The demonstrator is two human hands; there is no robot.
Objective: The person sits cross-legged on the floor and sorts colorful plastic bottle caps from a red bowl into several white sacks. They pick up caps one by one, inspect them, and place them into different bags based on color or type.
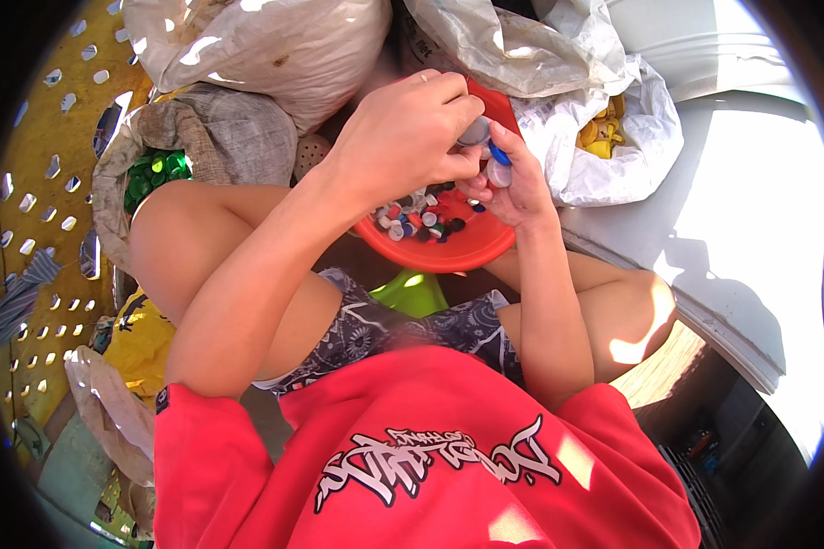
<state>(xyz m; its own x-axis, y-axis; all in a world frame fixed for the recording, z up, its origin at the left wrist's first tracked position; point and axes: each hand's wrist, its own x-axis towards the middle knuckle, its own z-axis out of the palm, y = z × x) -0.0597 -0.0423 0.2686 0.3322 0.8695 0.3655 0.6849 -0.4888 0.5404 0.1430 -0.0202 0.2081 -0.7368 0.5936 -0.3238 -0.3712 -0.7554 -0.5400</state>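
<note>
My left hand (pixel 408 134) is above the far part of a red plastic basin (pixel 446 259), its fingers closed around a grey plastic bottle cap (pixel 477 132). Facing it, my right hand (pixel 518 182) cups a few caps, among them a blue cap (pixel 500 154) and a translucent white cap (pixel 499 174). The two hands nearly meet, and the grey cap is between them. Below them in the basin lie loose mixed bottle caps (pixel 422 219), white, red, black and blue. My forearms and hands hide part of the basin.
Left of my knee, a cloth sack (pixel 209 134) holds green caps (pixel 154 175). Right of the basin, a white plastic bag (pixel 638 168) holds yellow caps (pixel 599 137). Large white sacks (pixel 268 55) stand behind. A bright green plastic object (pixel 412 294) sits between my legs, under the basin.
</note>
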